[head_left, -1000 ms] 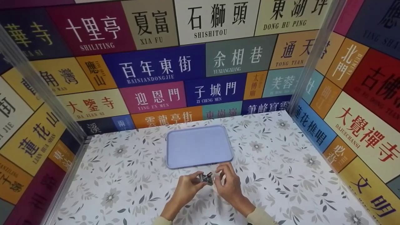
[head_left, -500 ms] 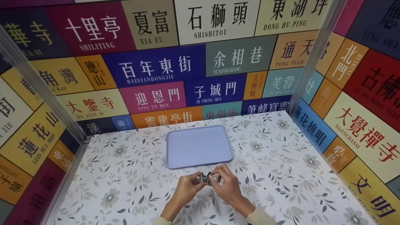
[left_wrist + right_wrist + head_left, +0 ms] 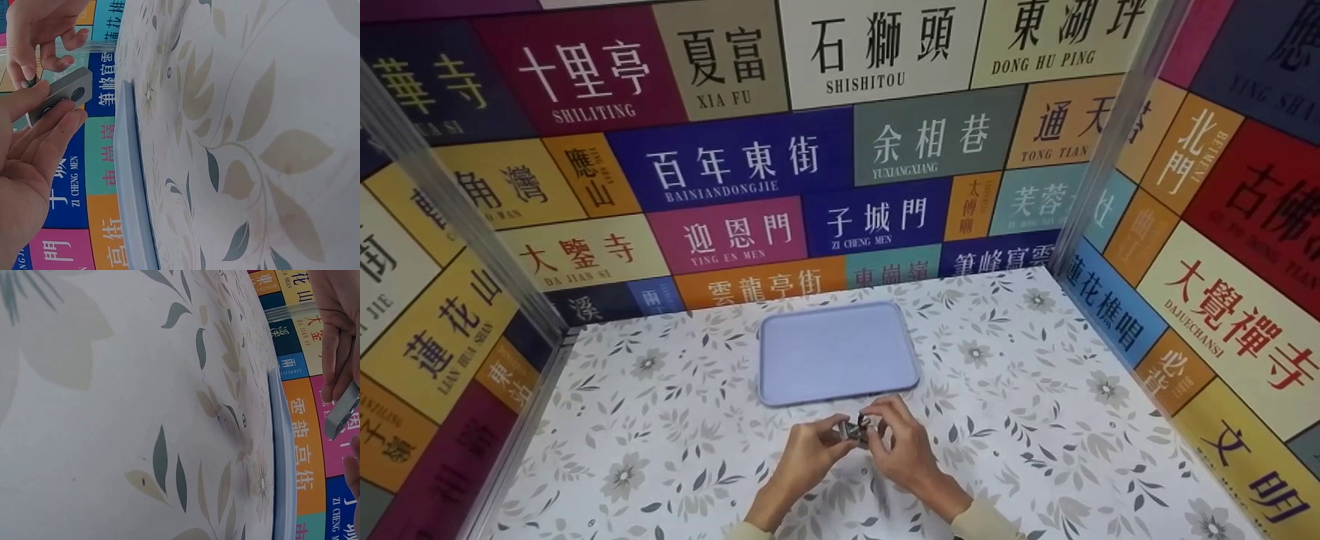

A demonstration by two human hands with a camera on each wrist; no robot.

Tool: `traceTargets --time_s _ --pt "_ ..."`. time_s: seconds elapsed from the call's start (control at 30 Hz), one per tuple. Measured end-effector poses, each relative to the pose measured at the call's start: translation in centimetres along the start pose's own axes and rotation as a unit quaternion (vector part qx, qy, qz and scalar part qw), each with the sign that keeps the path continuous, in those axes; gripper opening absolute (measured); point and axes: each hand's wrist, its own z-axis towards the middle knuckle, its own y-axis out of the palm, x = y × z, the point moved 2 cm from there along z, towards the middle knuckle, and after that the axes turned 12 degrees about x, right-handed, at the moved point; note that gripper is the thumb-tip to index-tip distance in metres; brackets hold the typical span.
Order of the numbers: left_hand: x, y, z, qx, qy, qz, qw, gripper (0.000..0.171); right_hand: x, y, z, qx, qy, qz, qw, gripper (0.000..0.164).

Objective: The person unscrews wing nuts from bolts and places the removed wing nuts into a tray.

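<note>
My left hand (image 3: 810, 450) grips a grey metal block (image 3: 70, 93) between thumb and fingers, held up above the table. A round hole goes through the block near one end, and a second round feature is partly under the fingers. At the block's other end, my right hand (image 3: 904, 446) pinches a small dark piece (image 3: 31, 82) with thumb and index finger. Its exact kind is too small and too covered to tell. In the right wrist view the block (image 3: 340, 417) shows edge-on below my left hand (image 3: 337, 337), and only some right fingertips (image 3: 352, 469) show.
A pale blue-purple tray (image 3: 840, 352) lies just beyond the hands with nothing on it. White cloth with grey flowers and leaves (image 3: 660, 450) covers the table. Walls of coloured sign panels (image 3: 735, 157) enclose its back and sides.
My right hand has come in from slightly right of the block to its end, and its fingertips have shifted a little there. The left hand and the tray stay in place.
</note>
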Motion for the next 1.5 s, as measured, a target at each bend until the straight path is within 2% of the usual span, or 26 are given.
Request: traceTargets --time_s 0.23,0.43,0.9,1.0,1.1,1.23,1.4,1.5 --pt "0.01 0.02 -0.11 -0.004 -0.002 -0.015 0.9999 0.036 -0.23 0.09 0.04 -0.014 0.005 0.034 0.999 0.044" --pt "-0.04 0.01 -0.2 -0.011 0.003 -0.027 0.9996 0.037 -0.33 0.0 0.25 -0.006 0.008 0.054 0.998 0.037" --pt "0.09 -0.02 -0.03 -0.007 0.003 -0.015 0.9999 0.033 -0.31 0.13 0.4 0.022 -0.033 0.075 0.996 0.03" --pt "0.12 -0.02 0.02 -0.003 0.002 -0.014 0.9999 0.033 -0.34 -0.04 0.46 0.028 -0.02 0.064 0.997 0.032" --pt "0.1 -0.01 0.05 0.001 0.001 -0.016 0.9999 0.034 -0.21 -0.25 0.35 0.033 0.012 0.046 0.998 0.032" --pt "0.06 -0.03 0.08 0.001 -0.001 -0.016 0.9999 0.034 0.02 -0.29 0.11 0.038 0.043 0.007 0.998 0.019" --pt "0.02 -0.11 0.02 -0.008 0.0 -0.011 0.9999 0.037 0.12 -0.13 -0.25 0.019 0.064 -0.042 0.997 0.014" --pt "0.02 -0.15 -0.04 -0.012 -0.003 -0.012 0.9999 0.038 0.02 -0.06 -0.25 0.004 0.067 -0.043 0.997 0.012"
